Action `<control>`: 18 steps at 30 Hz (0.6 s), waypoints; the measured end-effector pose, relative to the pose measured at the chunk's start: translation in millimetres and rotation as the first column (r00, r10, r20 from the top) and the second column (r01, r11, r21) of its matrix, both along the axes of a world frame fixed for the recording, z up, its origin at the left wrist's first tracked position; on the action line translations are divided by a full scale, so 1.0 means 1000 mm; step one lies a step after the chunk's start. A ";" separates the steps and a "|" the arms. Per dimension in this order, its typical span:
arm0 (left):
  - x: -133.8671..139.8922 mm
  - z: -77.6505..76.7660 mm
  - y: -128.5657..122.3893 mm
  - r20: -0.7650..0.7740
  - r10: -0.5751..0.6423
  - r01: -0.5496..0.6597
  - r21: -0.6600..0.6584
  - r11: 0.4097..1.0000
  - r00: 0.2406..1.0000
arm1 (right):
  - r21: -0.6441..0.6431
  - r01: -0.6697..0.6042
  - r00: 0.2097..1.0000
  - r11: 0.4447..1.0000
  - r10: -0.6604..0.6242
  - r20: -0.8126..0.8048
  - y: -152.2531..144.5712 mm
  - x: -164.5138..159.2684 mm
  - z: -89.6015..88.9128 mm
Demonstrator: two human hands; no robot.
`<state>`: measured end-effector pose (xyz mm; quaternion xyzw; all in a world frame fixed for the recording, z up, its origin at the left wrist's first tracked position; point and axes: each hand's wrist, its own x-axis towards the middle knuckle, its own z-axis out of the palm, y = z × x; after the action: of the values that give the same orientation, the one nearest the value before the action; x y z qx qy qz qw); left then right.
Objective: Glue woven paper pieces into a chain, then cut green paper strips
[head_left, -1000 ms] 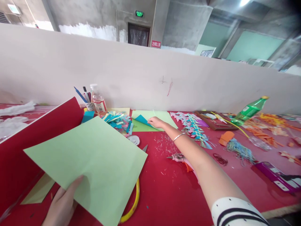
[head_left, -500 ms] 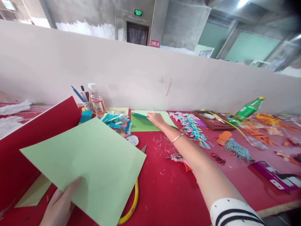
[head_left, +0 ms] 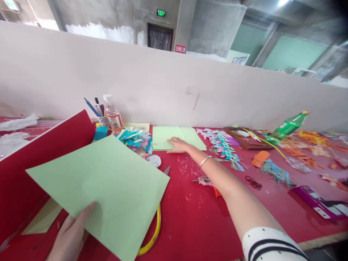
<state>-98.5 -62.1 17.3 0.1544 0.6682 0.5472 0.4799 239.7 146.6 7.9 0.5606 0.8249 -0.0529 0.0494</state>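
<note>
My left hand [head_left: 72, 232] grips a large pale green sheet of paper [head_left: 108, 185] by its near edge, thumb on top and fingers hidden beneath. Scissors with a yellow handle [head_left: 154, 235] lie partly covered by that sheet. Across the red table, my right hand [head_left: 178, 145] rests with fingers spread at the front edge of a flat stack of pale green paper [head_left: 187, 136] by the white partition. To the left of the stack is a heap of blue, yellow and pink paper strips [head_left: 136, 139]. Woven paper strips [head_left: 225, 146] lie to its right.
A glue gun [head_left: 205, 181] lies under my right forearm. A pen cup [head_left: 103, 120] and a clear bottle [head_left: 114, 117] stand at the back left. A green bottle [head_left: 288, 127] leans at the right, beyond a purple power strip [head_left: 315, 203]. A red board [head_left: 54, 145] slants up at the left.
My right hand was pinching the lifted edge of the back stack. The paper now lies flat, and the fingers have spread out on it. My left hand keeps holding its sheet.
</note>
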 end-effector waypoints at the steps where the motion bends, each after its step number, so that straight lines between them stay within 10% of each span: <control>1: 0.001 0.001 0.000 0.023 0.011 -0.010 -0.013 1.000 1.000 | -0.011 0.003 1.000 1.000 -0.003 0.001 0.001 0.001 -0.001; 18: -0.001 -0.001 -0.001 0.087 0.018 -0.015 -0.034 0.999 0.996 | 0.191 -0.039 0.999 0.981 0.032 0.039 -0.001 -0.010 0.014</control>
<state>-99.7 -63.0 16.2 0.1169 0.6567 0.5463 0.5066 229.4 145.7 21.8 0.5488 0.8351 0.0376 0.0109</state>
